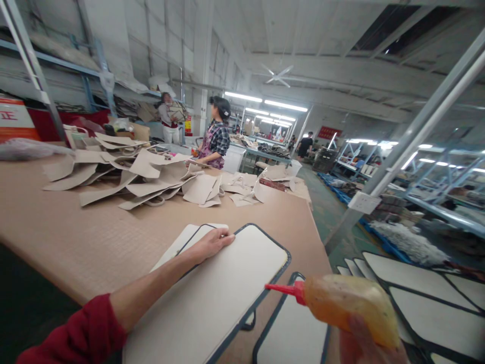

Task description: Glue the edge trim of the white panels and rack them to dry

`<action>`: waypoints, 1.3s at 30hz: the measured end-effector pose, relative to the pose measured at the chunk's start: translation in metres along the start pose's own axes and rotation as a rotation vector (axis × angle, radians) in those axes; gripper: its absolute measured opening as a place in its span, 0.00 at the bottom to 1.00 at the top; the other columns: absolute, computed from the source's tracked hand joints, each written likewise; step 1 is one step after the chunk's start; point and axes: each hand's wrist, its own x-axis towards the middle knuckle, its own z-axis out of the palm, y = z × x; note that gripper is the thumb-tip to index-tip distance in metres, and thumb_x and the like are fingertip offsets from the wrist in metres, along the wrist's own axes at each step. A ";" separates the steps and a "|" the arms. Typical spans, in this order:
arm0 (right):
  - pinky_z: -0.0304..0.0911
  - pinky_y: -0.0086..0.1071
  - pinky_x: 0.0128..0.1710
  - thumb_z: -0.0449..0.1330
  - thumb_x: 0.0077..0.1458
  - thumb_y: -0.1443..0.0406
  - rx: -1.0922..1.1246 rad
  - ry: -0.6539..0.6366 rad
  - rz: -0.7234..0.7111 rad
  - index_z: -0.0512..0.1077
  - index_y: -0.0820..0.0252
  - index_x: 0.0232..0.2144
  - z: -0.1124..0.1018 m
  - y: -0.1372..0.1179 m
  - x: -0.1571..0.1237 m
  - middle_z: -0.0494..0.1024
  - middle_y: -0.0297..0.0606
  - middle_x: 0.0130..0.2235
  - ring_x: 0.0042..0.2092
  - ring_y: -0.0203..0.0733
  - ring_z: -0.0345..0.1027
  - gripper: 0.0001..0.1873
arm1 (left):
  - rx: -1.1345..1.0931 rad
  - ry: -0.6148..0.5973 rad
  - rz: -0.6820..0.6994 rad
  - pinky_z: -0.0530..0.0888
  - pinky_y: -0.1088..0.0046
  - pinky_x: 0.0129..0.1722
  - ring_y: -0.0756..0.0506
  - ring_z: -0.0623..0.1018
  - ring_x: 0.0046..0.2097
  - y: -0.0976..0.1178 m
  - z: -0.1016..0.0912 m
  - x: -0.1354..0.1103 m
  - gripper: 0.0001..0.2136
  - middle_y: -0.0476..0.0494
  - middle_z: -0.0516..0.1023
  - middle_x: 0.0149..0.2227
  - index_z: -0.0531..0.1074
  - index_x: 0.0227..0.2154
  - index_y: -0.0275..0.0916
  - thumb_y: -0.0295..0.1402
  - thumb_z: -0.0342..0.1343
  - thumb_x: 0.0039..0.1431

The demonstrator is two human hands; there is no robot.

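Note:
My left hand (214, 243) rests on the far left edge of a white panel (212, 288) with rounded corners and a dark edging. Its fingers are closed over that edge. In my right hand (359, 338) is a glue bottle (348, 303), tipped sideways, with amber liquid inside. The bottle's red nozzle (282, 289) points left, its tip at the panel's right edge. Under the left forearm part of another white panel (182, 245) shows. A smaller dark-edged panel (293, 323) lies to the right, below the bottle.
Loose beige pieces (151, 174) lie heaped across the far side of the table (94, 232). More dark-edged panels (428, 303) are spread at the lower right. A metal post (401, 156) with a socket box rises at the right. A co-worker (217, 134) stands beyond the table.

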 end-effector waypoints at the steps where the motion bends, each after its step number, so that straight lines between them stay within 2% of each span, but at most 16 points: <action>1: 0.75 0.35 0.31 0.72 0.44 0.60 -0.002 -0.002 -0.012 0.76 0.57 0.41 0.004 -0.003 0.000 0.80 0.37 0.36 0.35 0.47 0.76 0.20 | -0.009 0.002 -0.004 0.57 0.75 0.23 0.50 0.64 0.25 -0.001 0.001 0.001 0.19 0.53 0.64 0.23 0.64 0.27 0.41 0.53 0.53 0.46; 6: 0.73 0.36 0.28 0.72 0.43 0.58 -0.049 -0.009 -0.029 0.76 0.59 0.39 0.009 -0.006 -0.001 0.80 0.39 0.35 0.32 0.48 0.75 0.20 | -0.047 0.028 -0.009 0.59 0.75 0.23 0.48 0.68 0.26 -0.006 0.003 0.008 0.18 0.51 0.69 0.24 0.66 0.28 0.41 0.51 0.54 0.47; 11: 0.70 0.35 0.25 0.70 0.45 0.55 -0.106 -0.032 -0.037 0.76 0.58 0.41 0.006 -0.005 -0.003 0.79 0.40 0.35 0.29 0.46 0.72 0.22 | -0.122 0.022 -0.045 0.57 0.76 0.21 0.50 0.65 0.23 -0.001 0.006 0.012 0.15 0.54 0.67 0.21 0.65 0.26 0.41 0.47 0.56 0.49; 14: 0.70 0.33 0.26 0.73 0.39 0.55 -0.038 0.018 0.005 0.77 0.57 0.40 0.010 -0.008 -0.004 0.80 0.39 0.36 0.29 0.43 0.72 0.25 | -0.134 0.044 -0.045 0.56 0.76 0.21 0.51 0.63 0.22 0.005 0.009 0.014 0.13 0.55 0.65 0.19 0.64 0.24 0.40 0.44 0.57 0.51; 19: 0.70 0.27 0.28 0.76 0.32 0.56 0.014 0.100 0.115 0.77 0.57 0.37 0.013 -0.012 -0.007 0.79 0.34 0.30 0.30 0.39 0.71 0.27 | -0.097 0.072 -0.069 0.58 0.77 0.22 0.50 0.66 0.23 0.012 0.011 0.018 0.09 0.53 0.67 0.20 0.66 0.25 0.39 0.38 0.54 0.55; 22: 0.71 0.27 0.26 0.75 0.32 0.56 -0.002 0.084 0.070 0.78 0.57 0.35 0.014 -0.014 -0.009 0.79 0.34 0.29 0.28 0.39 0.71 0.24 | -0.078 0.090 -0.078 0.58 0.77 0.22 0.50 0.65 0.23 0.015 0.011 0.021 0.09 0.54 0.66 0.20 0.67 0.24 0.39 0.38 0.55 0.56; 26: 0.72 0.26 0.28 0.75 0.31 0.60 0.019 0.032 0.046 0.79 0.56 0.37 0.018 -0.020 -0.011 0.79 0.33 0.30 0.29 0.39 0.73 0.25 | -0.038 0.113 -0.065 0.55 0.76 0.22 0.51 0.63 0.23 0.020 0.010 0.023 0.09 0.55 0.65 0.19 0.67 0.24 0.39 0.36 0.56 0.56; 32: 0.71 0.22 0.31 0.76 0.30 0.63 0.038 0.138 -0.048 0.78 0.57 0.35 0.026 -0.026 -0.009 0.78 0.30 0.30 0.29 0.35 0.71 0.25 | 0.003 0.129 -0.036 0.55 0.75 0.23 0.51 0.63 0.23 0.025 0.009 0.025 0.09 0.55 0.63 0.19 0.67 0.24 0.38 0.34 0.53 0.59; 35: 0.70 0.23 0.28 0.76 0.32 0.64 0.041 0.139 -0.098 0.78 0.58 0.35 0.027 -0.024 -0.007 0.78 0.30 0.30 0.28 0.35 0.70 0.23 | 0.011 0.132 -0.028 0.55 0.75 0.23 0.51 0.62 0.23 0.026 0.009 0.026 0.10 0.55 0.63 0.19 0.66 0.24 0.39 0.35 0.53 0.59; 39: 0.69 0.23 0.27 0.76 0.32 0.63 0.038 0.093 -0.070 0.78 0.57 0.36 0.024 -0.022 -0.009 0.77 0.29 0.30 0.28 0.35 0.69 0.24 | 0.005 0.143 -0.024 0.57 0.76 0.23 0.51 0.64 0.24 0.028 0.010 0.026 0.10 0.55 0.64 0.19 0.66 0.23 0.39 0.35 0.53 0.58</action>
